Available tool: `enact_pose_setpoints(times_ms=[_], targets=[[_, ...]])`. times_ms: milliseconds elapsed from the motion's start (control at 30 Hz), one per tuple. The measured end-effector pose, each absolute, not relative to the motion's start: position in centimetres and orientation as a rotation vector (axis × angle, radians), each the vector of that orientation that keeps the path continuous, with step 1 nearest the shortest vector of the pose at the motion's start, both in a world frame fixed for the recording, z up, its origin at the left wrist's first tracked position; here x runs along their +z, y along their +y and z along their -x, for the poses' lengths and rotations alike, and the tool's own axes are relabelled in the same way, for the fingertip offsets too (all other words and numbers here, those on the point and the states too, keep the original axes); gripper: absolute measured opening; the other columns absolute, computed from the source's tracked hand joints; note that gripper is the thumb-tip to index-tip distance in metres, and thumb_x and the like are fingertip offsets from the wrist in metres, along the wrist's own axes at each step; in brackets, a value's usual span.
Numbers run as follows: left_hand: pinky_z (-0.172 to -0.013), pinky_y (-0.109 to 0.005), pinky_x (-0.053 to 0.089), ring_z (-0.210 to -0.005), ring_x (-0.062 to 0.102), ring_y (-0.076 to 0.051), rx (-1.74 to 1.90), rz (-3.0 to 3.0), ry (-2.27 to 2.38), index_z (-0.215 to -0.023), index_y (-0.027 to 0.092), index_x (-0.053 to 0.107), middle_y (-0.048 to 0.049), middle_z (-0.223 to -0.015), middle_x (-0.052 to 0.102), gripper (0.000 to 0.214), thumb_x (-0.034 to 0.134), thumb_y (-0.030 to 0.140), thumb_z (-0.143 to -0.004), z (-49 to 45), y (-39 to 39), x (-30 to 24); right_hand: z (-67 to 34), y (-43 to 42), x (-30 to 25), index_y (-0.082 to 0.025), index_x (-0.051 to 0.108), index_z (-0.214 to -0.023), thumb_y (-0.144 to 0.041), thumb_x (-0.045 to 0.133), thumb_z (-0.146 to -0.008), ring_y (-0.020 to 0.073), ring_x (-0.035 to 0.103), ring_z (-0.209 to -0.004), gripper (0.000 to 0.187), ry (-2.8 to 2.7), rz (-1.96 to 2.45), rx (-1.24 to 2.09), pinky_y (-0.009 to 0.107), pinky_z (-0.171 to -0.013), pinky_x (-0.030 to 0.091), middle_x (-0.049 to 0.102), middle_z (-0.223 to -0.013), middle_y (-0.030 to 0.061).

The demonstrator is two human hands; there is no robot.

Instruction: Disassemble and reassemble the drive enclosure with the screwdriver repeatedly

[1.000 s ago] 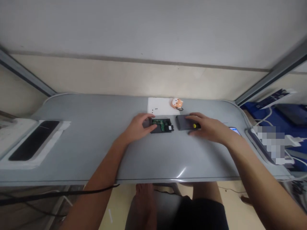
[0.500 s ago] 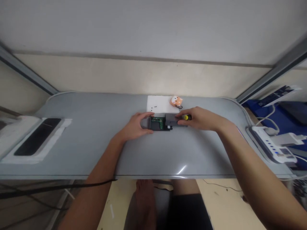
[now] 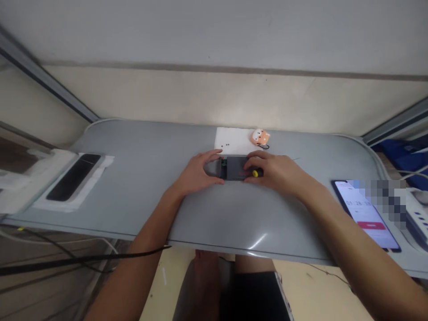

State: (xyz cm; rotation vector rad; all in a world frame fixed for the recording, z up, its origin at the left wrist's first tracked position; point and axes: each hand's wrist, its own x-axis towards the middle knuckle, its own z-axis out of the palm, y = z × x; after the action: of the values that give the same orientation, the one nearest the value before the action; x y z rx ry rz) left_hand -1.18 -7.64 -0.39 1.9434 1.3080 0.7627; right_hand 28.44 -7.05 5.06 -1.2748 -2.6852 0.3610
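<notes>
A dark grey plastic electronics case (image 3: 223, 173) lies on the desk, with a strip of green circuit board (image 3: 224, 163) showing at its left. My left hand (image 3: 197, 173) grips the case's left end, thumb on the near side and fingers on the far side. Over most of the case sits its grey cover (image 3: 236, 167), pinched at the right end by my right hand (image 3: 272, 171). The same hand also keeps a screwdriver (image 3: 257, 173) with a yellow-and-black handle tucked in its palm. Whether the cover is fully seated cannot be told.
Several tiny dark screws (image 3: 227, 144) rest on a white sheet (image 3: 234, 137) behind the case, beside an orange-and-white animal-shaped pouch (image 3: 260, 137). A lit phone (image 3: 368, 218) lies at right near a power strip (image 3: 419, 218). A black phone-like slab (image 3: 73, 177) is at left.
The cover has moved left over the case, hiding most of the circuit board. My view has turned right, bringing the lit phone into sight. Both hands keep their holds.
</notes>
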Motion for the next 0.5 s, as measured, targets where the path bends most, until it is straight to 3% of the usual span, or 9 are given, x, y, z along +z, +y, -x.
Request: enact_pose_setpoints(times_ms=[200, 300, 400, 500], targets=[[-0.127, -0.056, 0.037, -0.147, 0.052, -0.038, 0.639, -2.079, 1.458, -0.159, 0.033, 0.053, -0.0070, -0.154, 0.065, 0.103, 0.100, 0.050, -0.068, 0.8, -7.9, 0.5, -27.0, -6.5, 5.5, -0.028, 0.075, -0.112, -0.044, 0.072, -0.096, 0.0184, 0.067, -0.076, 0.023, -2.707, 1.185, 0.432, 0.034, -0.064, 0.037, 0.073, -0.133, 0.0053], [-0.127, -0.057, 0.037, -0.146, 0.052, -0.037, 0.606, -2.114, 1.459, -0.153, 0.033, 0.060, -0.0081, -0.157, 0.061, 0.094, 0.098, 0.053, -0.069, 0.7, -8.0, 0.5, -27.1, -6.5, 5.6, -0.027, 0.074, -0.103, -0.043, 0.074, -0.095, 0.0180, 0.066, -0.076, 0.017, -2.572, 1.094, 0.549, 0.034, -0.066, 0.040, 0.078, -0.116, 0.0038], [-0.125, -0.057, 0.040, -0.140, 0.055, -0.036, 0.612, -2.086, 1.492, -0.148, 0.034, 0.065, -0.0093, -0.148, 0.065, 0.087, 0.097, 0.053, -0.069, 0.7, -7.9, 0.2, -27.3, -5.4, 5.9, -0.027, 0.066, -0.091, -0.043, 0.063, -0.101, 0.0185, 0.066, -0.074, 0.019, -1.933, 1.030, 0.621, 0.035, -0.069, 0.046, 0.073, -0.087, 0.0018], [-0.124, -0.057, 0.042, -0.138, 0.057, -0.035, 0.634, -2.069, 1.504, -0.146, 0.036, 0.067, -0.0087, -0.144, 0.066, 0.082, 0.096, 0.050, -0.071, 0.7, -7.9, -0.1, -27.2, -3.1, 5.6, -0.029, 0.053, -0.090, -0.054, 0.052, -0.102, 0.0185, 0.062, -0.066, 0.029, -1.265, 0.918, 0.694, 0.035, -0.065, 0.049, 0.063, -0.074, 0.0005]])
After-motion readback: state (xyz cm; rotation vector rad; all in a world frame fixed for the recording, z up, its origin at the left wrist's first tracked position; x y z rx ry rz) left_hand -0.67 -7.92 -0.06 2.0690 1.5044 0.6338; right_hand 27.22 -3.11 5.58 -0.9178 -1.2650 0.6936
